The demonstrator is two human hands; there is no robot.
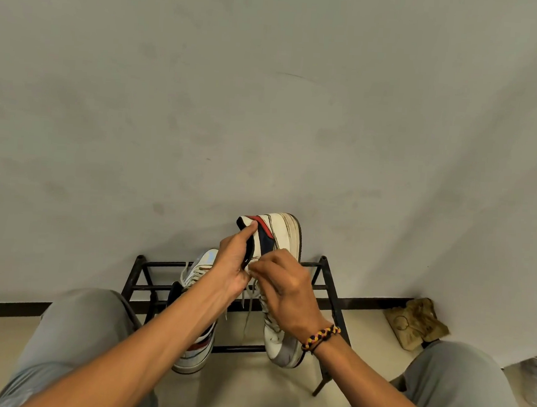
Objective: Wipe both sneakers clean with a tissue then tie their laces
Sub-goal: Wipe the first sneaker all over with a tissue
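Sneakers are split between your hands and the rack: one sneaker is held up in front of you, heel end high against the wall, toe pointing down toward your knees, while the other sneaker lies on the black shoe rack under your left forearm. Your left hand grips the raised shoe at its dark collar, thumb hooked over the rim. Your right hand is curled at the top eyelets, pinching the laces, whose loose ends hang below. No tissue shows, so you seem to be on the tying step. Next, you'll likely need both lace ends free, so steady the shoe before letting go of the collar.
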